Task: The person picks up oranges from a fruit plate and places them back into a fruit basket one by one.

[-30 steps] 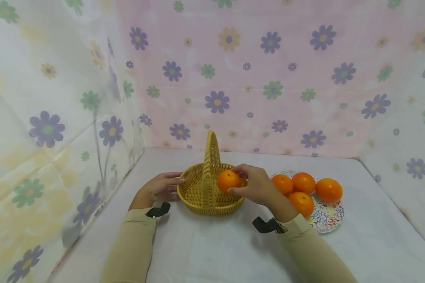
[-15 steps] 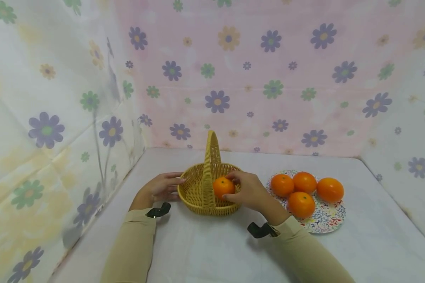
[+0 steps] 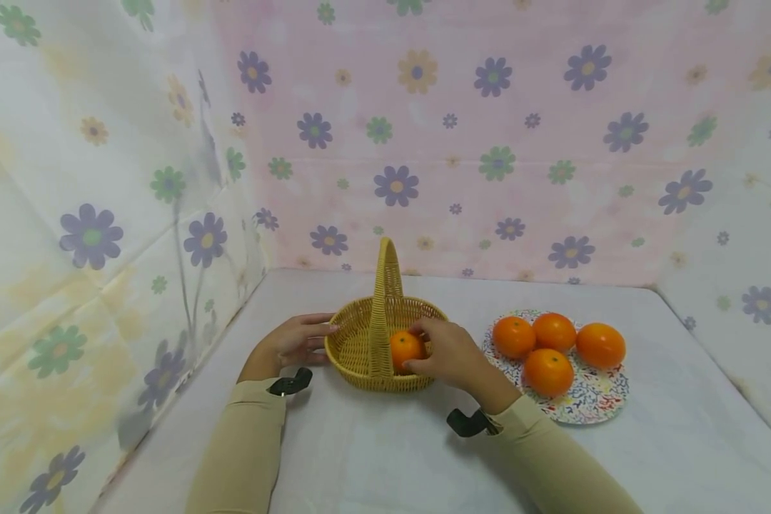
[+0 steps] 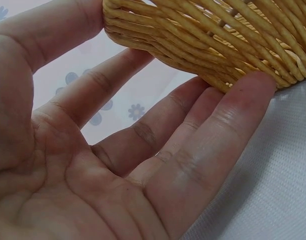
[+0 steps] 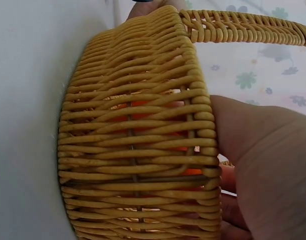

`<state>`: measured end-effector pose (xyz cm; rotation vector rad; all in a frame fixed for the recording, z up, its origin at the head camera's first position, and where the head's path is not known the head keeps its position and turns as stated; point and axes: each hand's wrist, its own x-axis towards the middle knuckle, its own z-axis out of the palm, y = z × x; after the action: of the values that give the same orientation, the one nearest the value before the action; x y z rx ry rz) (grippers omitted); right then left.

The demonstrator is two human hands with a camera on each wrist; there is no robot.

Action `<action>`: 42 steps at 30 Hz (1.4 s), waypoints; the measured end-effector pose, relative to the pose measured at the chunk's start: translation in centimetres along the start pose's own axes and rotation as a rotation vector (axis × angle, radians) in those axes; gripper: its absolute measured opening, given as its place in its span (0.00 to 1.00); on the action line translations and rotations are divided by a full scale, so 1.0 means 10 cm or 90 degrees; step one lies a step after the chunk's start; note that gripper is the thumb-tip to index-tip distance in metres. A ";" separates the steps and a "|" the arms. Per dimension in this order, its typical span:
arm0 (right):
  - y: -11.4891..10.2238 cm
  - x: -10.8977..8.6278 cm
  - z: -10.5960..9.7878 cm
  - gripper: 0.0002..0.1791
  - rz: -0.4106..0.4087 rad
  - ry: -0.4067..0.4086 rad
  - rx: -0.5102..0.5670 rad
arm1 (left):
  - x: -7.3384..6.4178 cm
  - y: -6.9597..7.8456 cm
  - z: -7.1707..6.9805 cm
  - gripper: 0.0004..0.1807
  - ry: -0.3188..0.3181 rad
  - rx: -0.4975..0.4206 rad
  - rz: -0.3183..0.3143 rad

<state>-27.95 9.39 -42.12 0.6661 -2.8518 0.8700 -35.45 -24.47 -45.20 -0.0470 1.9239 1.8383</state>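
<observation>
A yellow wicker basket (image 3: 350, 357) with a tall arched handle stands on the white table. My right hand (image 3: 450, 355) reaches over its right rim and holds an orange (image 3: 406, 348) low inside it, right of the handle. Through the weave in the right wrist view, bits of the orange (image 5: 135, 107) show; most of the fingers are hidden behind the basket wall. My left hand (image 3: 295, 338) rests against the basket's left side, its fingertips touching the wicker. The left wrist view shows these fingers (image 4: 193, 160) extended and only gently bent, with the palm off the basket.
A round plate (image 3: 594, 400) with a colourful speckled pattern lies to the right, bearing several oranges (image 3: 549, 371). Flower-printed cloth (image 3: 450, 143) hangs behind the table and along both sides. Dark wrist-camera mounts (image 3: 467, 422) jut out by the sleeves.
My right hand has moved left and down, lowering the orange from above the basket's right side to deep inside it. The left hand keeps its place on the basket.
</observation>
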 end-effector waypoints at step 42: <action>-0.02 0.01 0.11 0.30 0.052 -0.019 0.082 | 0.00 0.00 0.00 0.38 -0.007 -0.019 -0.004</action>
<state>-27.92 8.55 -42.92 0.5841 -2.8867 1.0723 -35.42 -24.47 -45.22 -0.0512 1.8875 1.8590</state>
